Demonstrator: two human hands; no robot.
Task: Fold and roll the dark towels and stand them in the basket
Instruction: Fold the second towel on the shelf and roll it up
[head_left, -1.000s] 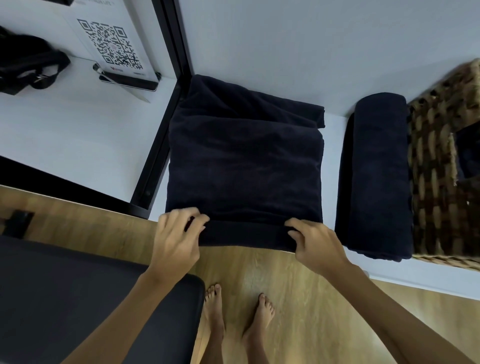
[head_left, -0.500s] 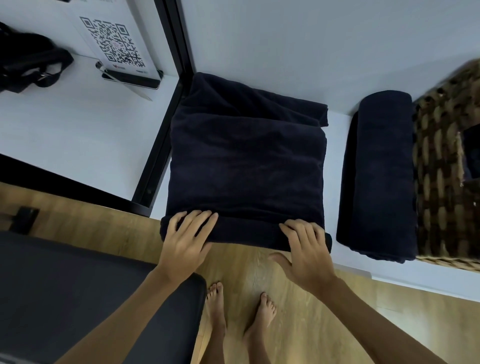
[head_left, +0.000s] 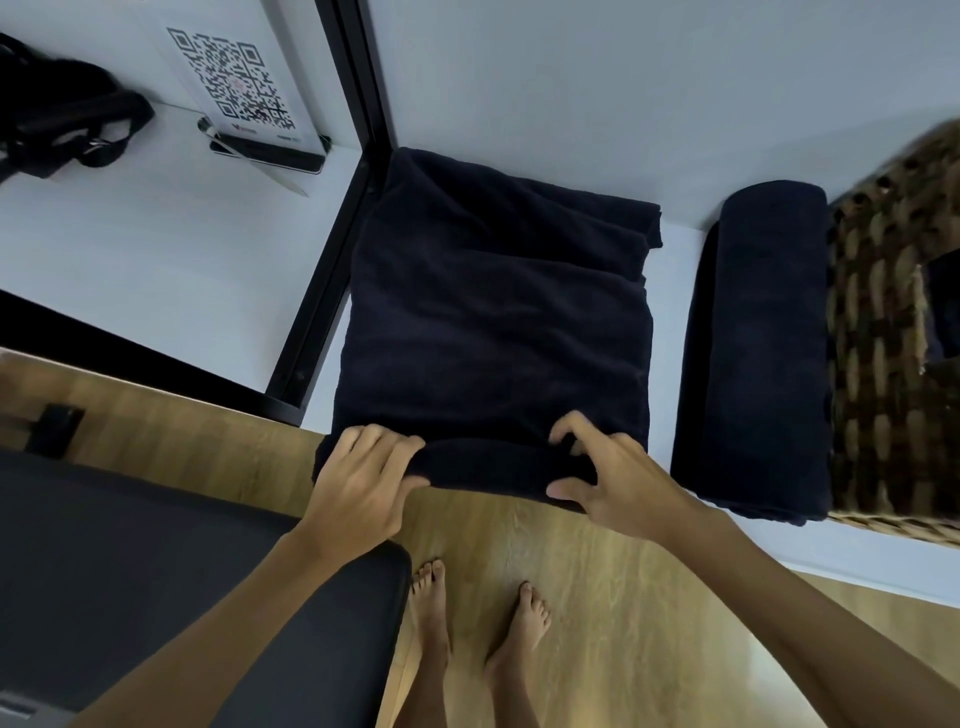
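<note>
- Head view: the folded towel (head_left: 493, 332) lies flat on the white bench (head_left: 171, 270), straight ahead of the person. Its rolled near edge runs left to right across both hands, so the roll travels away from them.
- The left hand (head_left: 358, 483) curls over the left end of the roll, thumb tucked under; the right hand (head_left: 608, 478) pinches the right end between spread fingers and thumb. Both sit equally near.
- Count: one towel being rolled and one finished roll (head_left: 763, 353) lying lengthwise just beside the wicker basket (head_left: 883, 338) at the right. A dark shape inside the basket may be a third towel; it is too cropped to be sure.
- One basket, two hands.
</note>
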